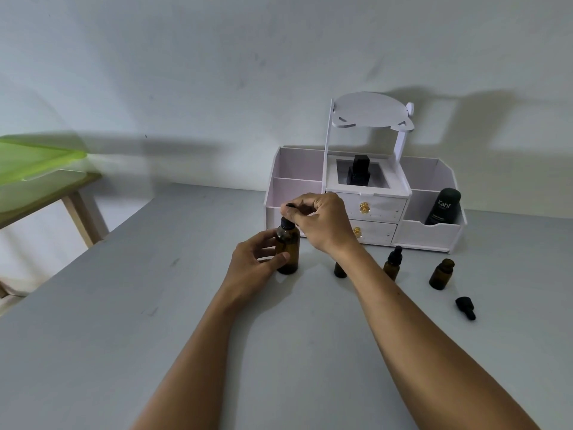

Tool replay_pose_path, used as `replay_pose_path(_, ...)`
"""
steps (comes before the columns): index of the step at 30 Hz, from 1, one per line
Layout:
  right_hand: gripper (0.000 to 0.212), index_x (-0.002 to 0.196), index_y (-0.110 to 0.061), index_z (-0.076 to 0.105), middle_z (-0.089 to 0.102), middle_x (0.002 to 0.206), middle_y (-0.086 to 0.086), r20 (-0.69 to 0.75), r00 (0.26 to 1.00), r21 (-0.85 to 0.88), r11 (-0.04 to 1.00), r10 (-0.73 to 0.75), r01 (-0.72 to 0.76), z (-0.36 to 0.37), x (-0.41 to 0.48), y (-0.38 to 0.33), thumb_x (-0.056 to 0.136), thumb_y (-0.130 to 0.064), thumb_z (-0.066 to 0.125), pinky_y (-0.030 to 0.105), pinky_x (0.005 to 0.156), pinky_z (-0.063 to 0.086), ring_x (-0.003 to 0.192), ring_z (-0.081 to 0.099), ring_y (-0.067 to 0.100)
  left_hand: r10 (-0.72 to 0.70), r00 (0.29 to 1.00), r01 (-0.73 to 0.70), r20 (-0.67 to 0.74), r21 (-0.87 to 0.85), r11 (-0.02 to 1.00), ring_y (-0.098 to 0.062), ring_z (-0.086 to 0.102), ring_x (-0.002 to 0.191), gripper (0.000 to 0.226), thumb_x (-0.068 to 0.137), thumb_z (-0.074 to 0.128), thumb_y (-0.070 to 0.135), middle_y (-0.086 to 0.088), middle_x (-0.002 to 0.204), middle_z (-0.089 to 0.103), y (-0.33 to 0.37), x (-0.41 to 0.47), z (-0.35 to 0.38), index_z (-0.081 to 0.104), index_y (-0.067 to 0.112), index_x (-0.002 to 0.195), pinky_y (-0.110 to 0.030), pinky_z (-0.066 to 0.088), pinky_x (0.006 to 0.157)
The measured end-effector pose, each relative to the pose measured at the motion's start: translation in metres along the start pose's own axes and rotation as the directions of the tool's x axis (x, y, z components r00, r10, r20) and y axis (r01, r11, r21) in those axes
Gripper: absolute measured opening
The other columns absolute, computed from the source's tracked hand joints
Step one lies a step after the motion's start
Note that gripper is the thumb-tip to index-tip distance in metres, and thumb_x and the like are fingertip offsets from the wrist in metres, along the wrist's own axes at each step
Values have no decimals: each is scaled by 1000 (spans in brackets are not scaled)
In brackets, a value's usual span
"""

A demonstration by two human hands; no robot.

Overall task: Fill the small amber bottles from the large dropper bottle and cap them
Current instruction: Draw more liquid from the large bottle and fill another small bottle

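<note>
The large amber dropper bottle (290, 249) stands upright on the grey table (124, 305). My left hand (255, 260) wraps around its body from the left. My right hand (319, 220) pinches its black dropper cap (286, 224) from above. To the right stand three small amber bottles: one (340, 270) mostly hidden behind my right forearm, one (393, 262) with a black dropper cap on, and one (441, 274) without a cap. A loose black dropper cap (465, 307) lies on the table in front of the uncapped bottle.
A white desk organiser (431, 235) with two gold-knobbed drawers stands against the wall behind the bottles; it holds a dark Kahf bottle (442, 206) and a black bottle (359, 170). A wooden side table (74, 209) with a green lid (34, 156) is at the left.
</note>
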State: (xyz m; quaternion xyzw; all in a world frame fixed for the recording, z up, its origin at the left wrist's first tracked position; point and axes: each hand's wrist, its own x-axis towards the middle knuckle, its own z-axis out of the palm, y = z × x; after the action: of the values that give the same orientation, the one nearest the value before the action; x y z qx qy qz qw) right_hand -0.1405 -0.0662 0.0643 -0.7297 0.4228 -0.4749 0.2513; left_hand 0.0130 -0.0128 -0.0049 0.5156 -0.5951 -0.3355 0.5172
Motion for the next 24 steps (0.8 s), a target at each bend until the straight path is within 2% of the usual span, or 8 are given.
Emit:
replay_pose_path(5,16,97,-10,79,78,88,2,-2,1000,78,997,13,-13,-8,2,-7,87,-22,75,21,79,59,82,74,12,-17,1000,17,0,-1,1000,-6,71,100,47,85,74,7,4,111,74,1,-1,0,66,25,127,-15,54,82)
replay_pose_path(9,15,97,-11,78,77,84,0,-27,999,74,996,-42,44,-18,11,-23,88,-22,74,12,70,54,74,72,2,-25,1000,25,-14,0,1000,-4,70,100,49,84,75,6,2,111,74,2,-2,0,65,28,127,-24,57,90)
replay_pose_path(12,15,97,-9,78,76,83,-1,-65,995,97,992,-79,85,-30,21,-42,87,-20,75,14,70,54,73,71,1,-11,999,11,-40,7,1000,-8,68,109,62,75,79,17,4,116,73,1,-2,0,61,27,134,-33,55,97)
replay_pose_path(14,17,100,-9,77,77,86,0,-105,989,146,982,-102,116,-41,27,-54,86,-19,76,22,75,58,78,73,6,25,991,-23,-130,16,1000,-7,65,114,70,71,76,24,5,119,71,5,-4,4,57,26,138,-32,53,97)
replay_pose_path(16,22,105,-11,76,77,91,2,-140,983,177,974,-117,142,-54,30,-64,85,-21,77,29,78,60,84,75,13,118,954,-107,-276,55,993,-6,64,114,67,72,74,24,6,119,70,13,-9,8,57,25,136,-28,51,94)
replay_pose_path(20,11,97,-11,77,77,84,4,-169,978,241,956,-126,165,-86,25,-78,88,-16,75,30,72,60,80,76,15,333,796,-279,-506,182,943,-10,67,101,43,78,71,17,3,105,71,37,-19,24,65,17,121,-25,52,82)
replay_pose_path(22,6,93,-12,77,77,81,2,-185,973,232,956,-137,179,-107,18,-79,88,-14,74,31,72,62,77,76,14,399,755,-338,-521,211,917,-13,67,92,32,80,69,12,1,95,71,49,-25,40,68,12,112,-24,52,77)
replay_pose_path(24,4,90,-16,77,77,81,-1,-211,968,205,962,-135,179,-128,10,-73,87,-14,75,31,73,62,78,76,15,437,762,-398,-477,188,898,-12,67,84,24,82,68,9,0,88,70,60,-31,59,69,10,105,-23,53,73)
